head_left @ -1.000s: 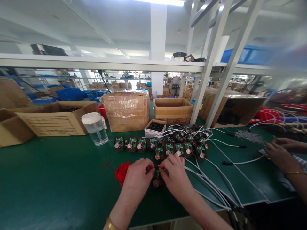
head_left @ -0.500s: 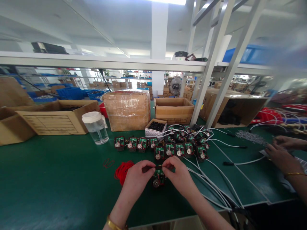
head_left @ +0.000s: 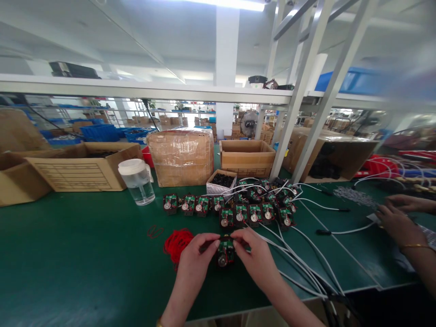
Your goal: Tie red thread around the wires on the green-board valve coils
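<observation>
A small black housing with a green circuit board and a round silver disc (head_left: pixel 223 259) sits on the green table in front of me. My left hand (head_left: pixel 199 254) pinches at its upper left corner, thumb against forefinger. At the upper right corner my right hand (head_left: pixel 254 252) does likewise. Any small part or wire between the fingertips is too fine to make out. Just left of my left hand lies a bundle of red wires (head_left: pixel 177 245). Behind my hands stand several similar circuit board housings (head_left: pixel 241 213) in rows, some trailing white cables (head_left: pixel 299 254).
A lidded clear plastic jug (head_left: pixel 138 184) stands at the back left. Cardboard boxes (head_left: pixel 180 159) and a small box of black parts (head_left: pixel 221 180) line the rear edge. Metal shelf posts (head_left: pixel 311 104) rise behind. At the right, another person's hands (head_left: pixel 403 222) work beside small grey parts (head_left: pixel 354 195).
My hands stay at the housing's upper edge, with only a slight shift of the fingers. The right fingertips have moved a little down and outward. The view has shifted slightly.
</observation>
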A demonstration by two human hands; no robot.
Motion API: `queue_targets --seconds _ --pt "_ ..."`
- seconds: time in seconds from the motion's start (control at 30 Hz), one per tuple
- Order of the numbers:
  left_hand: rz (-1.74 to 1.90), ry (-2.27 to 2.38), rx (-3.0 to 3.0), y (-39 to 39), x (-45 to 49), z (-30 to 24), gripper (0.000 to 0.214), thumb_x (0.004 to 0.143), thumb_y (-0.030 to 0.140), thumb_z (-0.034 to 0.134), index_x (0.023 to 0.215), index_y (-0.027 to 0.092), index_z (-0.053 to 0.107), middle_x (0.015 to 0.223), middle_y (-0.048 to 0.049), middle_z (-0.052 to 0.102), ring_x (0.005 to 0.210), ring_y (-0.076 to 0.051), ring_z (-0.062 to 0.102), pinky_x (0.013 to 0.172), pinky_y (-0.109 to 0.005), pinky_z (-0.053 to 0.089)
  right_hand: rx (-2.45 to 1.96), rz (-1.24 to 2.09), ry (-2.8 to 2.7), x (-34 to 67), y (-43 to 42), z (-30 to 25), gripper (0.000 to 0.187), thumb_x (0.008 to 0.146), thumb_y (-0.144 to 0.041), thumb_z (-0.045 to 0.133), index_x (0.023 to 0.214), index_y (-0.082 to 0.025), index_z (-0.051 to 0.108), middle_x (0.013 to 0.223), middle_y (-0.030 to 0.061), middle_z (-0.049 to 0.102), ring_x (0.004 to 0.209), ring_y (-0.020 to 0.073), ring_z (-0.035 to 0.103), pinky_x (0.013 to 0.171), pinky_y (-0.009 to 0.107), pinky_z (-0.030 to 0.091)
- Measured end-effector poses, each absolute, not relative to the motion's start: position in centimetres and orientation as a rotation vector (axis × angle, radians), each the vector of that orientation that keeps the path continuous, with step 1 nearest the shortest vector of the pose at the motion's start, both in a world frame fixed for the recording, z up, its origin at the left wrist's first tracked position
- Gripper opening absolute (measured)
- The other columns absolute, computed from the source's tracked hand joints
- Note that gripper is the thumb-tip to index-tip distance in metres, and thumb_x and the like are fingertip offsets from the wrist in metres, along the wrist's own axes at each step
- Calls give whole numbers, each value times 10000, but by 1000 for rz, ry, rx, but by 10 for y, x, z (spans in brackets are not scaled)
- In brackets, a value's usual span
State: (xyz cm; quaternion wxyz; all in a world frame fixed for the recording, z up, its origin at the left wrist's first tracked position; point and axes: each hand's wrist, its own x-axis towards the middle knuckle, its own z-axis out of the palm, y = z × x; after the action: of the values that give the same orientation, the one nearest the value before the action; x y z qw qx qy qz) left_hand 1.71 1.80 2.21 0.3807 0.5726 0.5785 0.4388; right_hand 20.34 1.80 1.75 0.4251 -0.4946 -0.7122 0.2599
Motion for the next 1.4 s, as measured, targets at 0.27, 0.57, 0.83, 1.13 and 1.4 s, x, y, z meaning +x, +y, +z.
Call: queue_targets --seconds 0.27,0.57,0.83,1.13,1.4 --pt "1161 1410 1502 8 11 7 308 818 330 611 1084 252 746 1091 -45 759 1026 -224 696 980 -400 534 -1218 729 -1773 206 6 6 422 821 -35 514 1171 -242 625 954 16 618 833 168 620 793 306 513" --pt "1051 1187 1381 0 4 -6 584 760 260 620 1344 254 603 1218 -54 715 1062 -223 694 1014 -405 533 -1236 839 -1756 206 0 -17 665 736 -9 521 1347 -273 507 993 11 591 845 167 617 789 311 524" --pt "1078 1146 1355 -1 8 -12 636 721 211 623 1354 241 566 1132 -51 722 1009 -215 707 971 -391 553 -1311 808 -1713 199 -7 -18 720 710 -23 546 1371 -299 470 1016 12 581 836 187 607 809 339 515" --pt "1182 1234 1335 -3 24 -18 621 670 175 618 1288 215 570 1122 -73 715 959 -231 713 891 -399 587 -1434 707 -1659 184 -6 -25 694 683 -74 608 1323 -316 491 1227 41 580 915 230 617 859 378 500" --pt "1216 1185 1396 -3 18 -38 648 731 185 636 1369 259 548 1174 -62 692 994 -204 703 902 -335 592 -1408 687 -1801 216 29 35 398 910 -280 574 1302 -234 523 877 1 644 746 166 644 683 268 528"
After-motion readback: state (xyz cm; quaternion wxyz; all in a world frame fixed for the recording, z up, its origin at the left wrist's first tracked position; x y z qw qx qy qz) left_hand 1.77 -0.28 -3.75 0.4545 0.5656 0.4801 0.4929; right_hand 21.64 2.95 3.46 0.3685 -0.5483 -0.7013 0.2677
